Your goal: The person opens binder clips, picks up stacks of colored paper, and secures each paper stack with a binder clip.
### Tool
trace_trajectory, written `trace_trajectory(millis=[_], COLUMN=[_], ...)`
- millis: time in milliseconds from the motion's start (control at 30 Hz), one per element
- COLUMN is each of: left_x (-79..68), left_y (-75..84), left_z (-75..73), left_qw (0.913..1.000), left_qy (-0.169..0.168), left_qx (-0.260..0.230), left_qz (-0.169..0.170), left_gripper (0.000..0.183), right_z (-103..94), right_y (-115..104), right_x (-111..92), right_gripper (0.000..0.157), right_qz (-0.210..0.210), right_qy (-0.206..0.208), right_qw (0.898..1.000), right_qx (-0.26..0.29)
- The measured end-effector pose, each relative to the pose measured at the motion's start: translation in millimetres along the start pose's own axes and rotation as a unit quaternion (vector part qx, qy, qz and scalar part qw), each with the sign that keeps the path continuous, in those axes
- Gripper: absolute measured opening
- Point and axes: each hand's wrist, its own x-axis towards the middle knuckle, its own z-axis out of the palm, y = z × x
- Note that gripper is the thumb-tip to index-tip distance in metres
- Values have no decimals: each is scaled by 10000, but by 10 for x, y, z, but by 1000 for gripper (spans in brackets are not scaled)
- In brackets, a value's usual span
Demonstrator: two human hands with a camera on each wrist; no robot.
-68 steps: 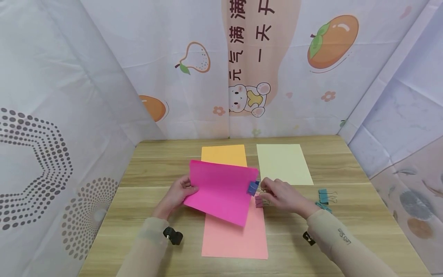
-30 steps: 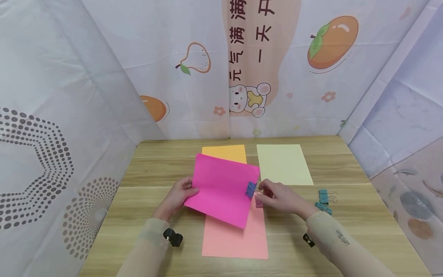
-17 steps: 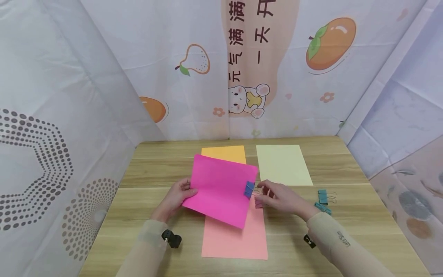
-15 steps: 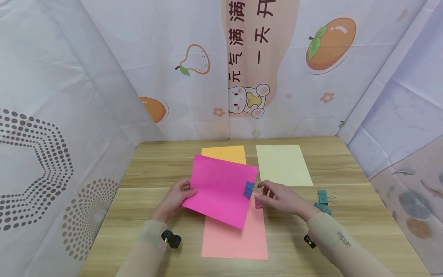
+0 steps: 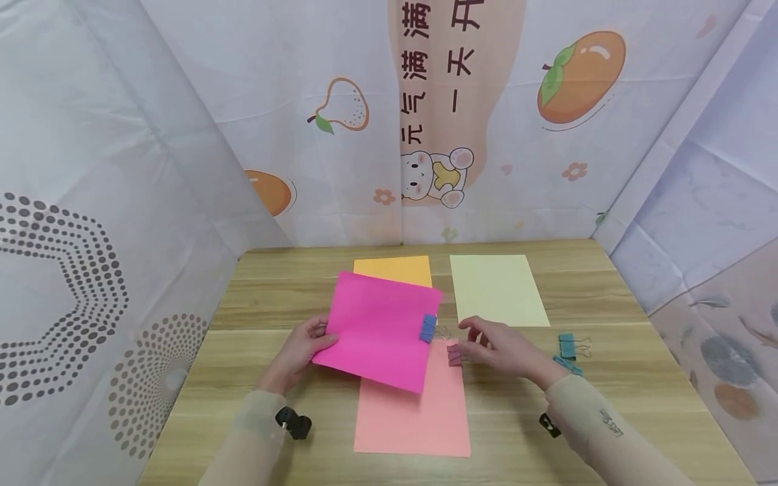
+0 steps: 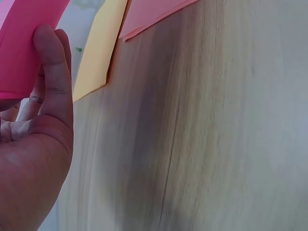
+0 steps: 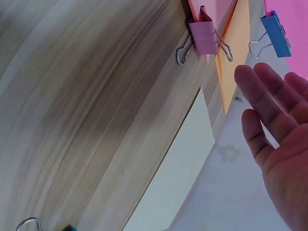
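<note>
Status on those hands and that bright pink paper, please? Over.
Left hand holds bright pink paper. Right hand holding nothing. Blue clip on paper's right edge. Pink clip near right hand, possibly in the way.

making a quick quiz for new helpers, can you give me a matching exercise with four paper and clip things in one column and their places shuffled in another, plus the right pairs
Things
1. bright pink paper
2. blue clip
3. pink clip
4. pale yellow paper

Places
A. on the salmon paper's right edge
B. flat on the table
C. in the left hand
D. on the bright pink paper's right edge

Pairs: 1-C, 2-D, 3-A, 4-B
</note>
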Motion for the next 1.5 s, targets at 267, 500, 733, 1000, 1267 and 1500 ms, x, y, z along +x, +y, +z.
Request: trace_trajectory(millis=[267,500,733,1000,1267,1500], left_x=[-41,-91,-149,-233,-307,-394], left_y=[-24,-33,-46,-51,-113,-159], left_z=[-76,-135,-199,-269,-398,-489], left_qw=[9996,9996,9992,9986,9973,9960], left_qy=[218,234,326,442,604,717], left_qx=[56,55,18,-23,5,46], left_qz=[-157,-148,-247,-285,-425,-529], left_gripper=[33,36,41,47,50,46], right_z=[-24,-60,-90,-149,-198,-235], right_y=[93,162,258,375,475,561], right_x=[-55,-106,-173,-254,-340,-418], right_gripper=[42,39,33,30,27,26], right_qz=[9,94,178,260,235,300], right_qy=[171,353,588,743,1012,1183], right_qw=[9997,9991,9972,9950,9914,9889], right_qx=[-152,-234,-421,-621,-790,-843])
